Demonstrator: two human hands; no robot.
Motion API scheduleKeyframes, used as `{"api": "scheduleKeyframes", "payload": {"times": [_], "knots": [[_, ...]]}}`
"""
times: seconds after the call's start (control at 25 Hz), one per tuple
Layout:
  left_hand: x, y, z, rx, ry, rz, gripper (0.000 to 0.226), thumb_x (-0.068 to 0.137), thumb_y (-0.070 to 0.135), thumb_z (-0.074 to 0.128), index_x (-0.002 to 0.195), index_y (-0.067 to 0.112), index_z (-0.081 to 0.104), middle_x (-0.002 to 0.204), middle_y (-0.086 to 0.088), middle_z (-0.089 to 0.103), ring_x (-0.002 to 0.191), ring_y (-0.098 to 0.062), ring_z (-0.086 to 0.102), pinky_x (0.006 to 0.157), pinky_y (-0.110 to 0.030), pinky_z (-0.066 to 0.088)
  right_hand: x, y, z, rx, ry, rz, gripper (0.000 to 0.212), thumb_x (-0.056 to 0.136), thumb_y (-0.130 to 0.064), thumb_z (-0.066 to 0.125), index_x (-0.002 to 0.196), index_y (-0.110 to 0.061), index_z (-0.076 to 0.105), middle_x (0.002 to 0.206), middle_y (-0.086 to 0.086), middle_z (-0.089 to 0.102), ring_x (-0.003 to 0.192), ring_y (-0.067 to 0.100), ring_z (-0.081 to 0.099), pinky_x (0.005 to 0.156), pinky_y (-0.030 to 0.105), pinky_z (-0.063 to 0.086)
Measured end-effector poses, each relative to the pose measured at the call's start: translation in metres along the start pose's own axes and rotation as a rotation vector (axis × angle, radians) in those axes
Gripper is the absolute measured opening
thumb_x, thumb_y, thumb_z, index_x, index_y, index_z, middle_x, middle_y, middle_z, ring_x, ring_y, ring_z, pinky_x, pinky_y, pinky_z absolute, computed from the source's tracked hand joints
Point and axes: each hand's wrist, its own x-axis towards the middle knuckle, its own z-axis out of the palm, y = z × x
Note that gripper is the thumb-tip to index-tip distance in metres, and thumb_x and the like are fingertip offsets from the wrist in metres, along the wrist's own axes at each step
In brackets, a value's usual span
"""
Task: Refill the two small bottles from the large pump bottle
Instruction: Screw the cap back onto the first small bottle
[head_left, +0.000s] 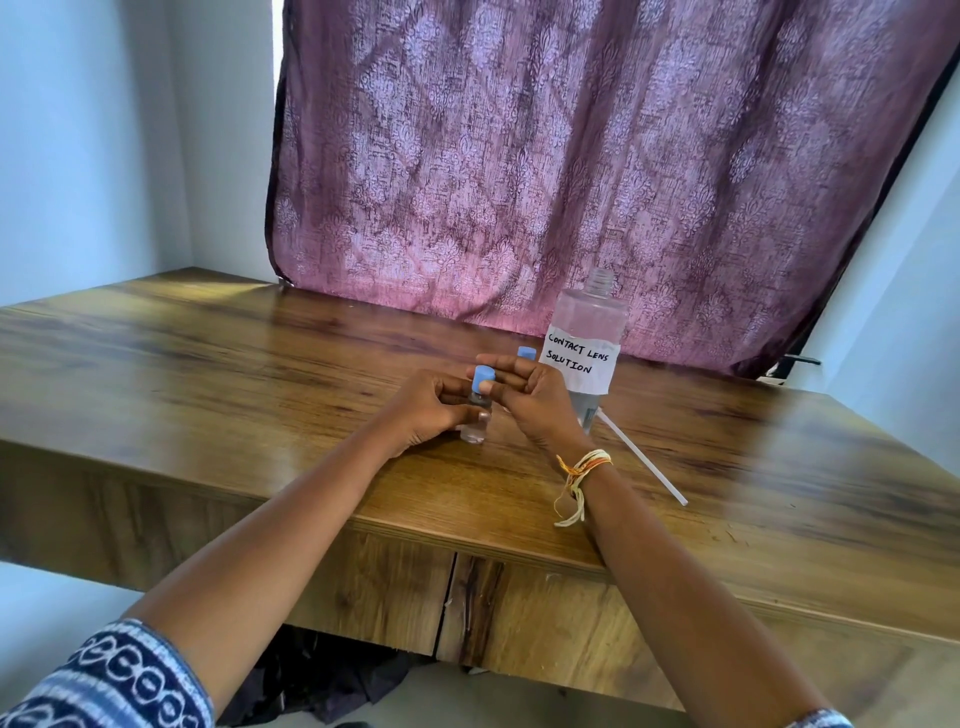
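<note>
A small clear bottle with a blue cap stands on the wooden table. My left hand grips its body. My right hand has its fingertips on the blue cap. A second small bottle, seen only by its blue cap, stands just behind my right hand. The large clear bottle labelled "CONTACT LENS SOLUTION" stands to the right with its neck open and no pump on it. The pump's white tube lies on the table to the right of my right wrist; the pump head is hidden.
A purple patterned curtain hangs behind the table. The table's front edge runs under my forearms. Pale walls stand to the left and right. Dark cloth lies on the floor below the table.
</note>
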Motion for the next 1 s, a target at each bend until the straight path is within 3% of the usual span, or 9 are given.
{"api": "scheduleKeyframes", "payload": {"times": [0.24, 0.44, 0.56, 0.72, 0.84, 1.0], "knots": [[0.003, -0.005, 0.000, 0.034, 0.018, -0.006, 0.019, 0.073, 0.013, 0.080, 0.084, 0.028, 0.077, 0.091, -0.001, 0.077, 0.083, -0.007, 0.070, 0.087, -0.035, 0.054, -0.001, 0.003, 0.003, -0.011, 0.081, -0.014, 0.033, 0.080, 0.007, 0.069, 0.111, 0.000, 0.066, 0.106, 0.019, 0.071, 0.089, 0.009, 0.070, 0.083, 0.024, 0.057], [0.003, 0.000, 0.000, 0.106, 0.002, 0.008, 0.028, 0.080, 0.013, 0.075, 0.107, 0.013, 0.072, 0.102, -0.002, 0.074, 0.090, -0.008, 0.066, 0.085, -0.024, 0.049, -0.006, 0.001, 0.000, -0.051, 0.044, 0.016, 0.040, 0.081, 0.007, 0.066, 0.120, 0.002, 0.057, 0.108, 0.010, 0.066, 0.101, 0.015, 0.063, 0.091, 0.028, 0.054], [0.002, 0.002, 0.001, 0.155, 0.028, 0.000, 0.031, 0.083, 0.005, 0.070, 0.113, 0.008, 0.068, 0.105, -0.003, 0.071, 0.091, -0.010, 0.064, 0.081, -0.018, 0.048, -0.009, 0.005, -0.001, -0.189, 0.076, 0.073, 0.034, 0.081, 0.004, 0.066, 0.113, 0.000, 0.056, 0.101, 0.009, 0.062, 0.094, 0.016, 0.061, 0.079, 0.020, 0.053], [0.006, -0.004, -0.002, 0.175, 0.084, -0.023, 0.035, 0.079, 0.000, 0.070, 0.108, 0.017, 0.060, 0.098, -0.004, 0.066, 0.096, -0.021, 0.065, 0.090, -0.036, 0.052, -0.011, 0.014, 0.005, -0.411, -0.033, 0.088, 0.026, 0.078, -0.006, 0.072, 0.099, -0.013, 0.059, 0.084, -0.004, 0.065, 0.076, 0.006, 0.062, 0.072, 0.016, 0.052], [0.010, -0.009, -0.006, 0.205, 0.119, -0.025, 0.037, 0.076, 0.002, 0.074, 0.095, 0.026, 0.052, 0.098, -0.006, 0.068, 0.098, -0.025, 0.067, 0.092, -0.045, 0.053, -0.007, 0.018, 0.012, -0.541, 0.020, 0.055, 0.025, 0.077, -0.017, 0.074, 0.100, -0.011, 0.065, 0.084, -0.004, 0.069, 0.079, 0.007, 0.064, 0.073, 0.019, 0.052], [0.012, -0.014, -0.007, 0.344, 0.177, 0.033, 0.037, 0.079, 0.002, 0.070, 0.112, 0.011, 0.056, 0.104, -0.009, 0.069, 0.098, -0.022, 0.065, 0.090, -0.042, 0.052, 0.003, 0.020, 0.020, -0.626, 0.052, 0.074, 0.025, 0.077, -0.025, 0.075, 0.096, -0.013, 0.066, 0.084, -0.004, 0.067, 0.076, 0.005, 0.060, 0.064, 0.014, 0.044]]}}
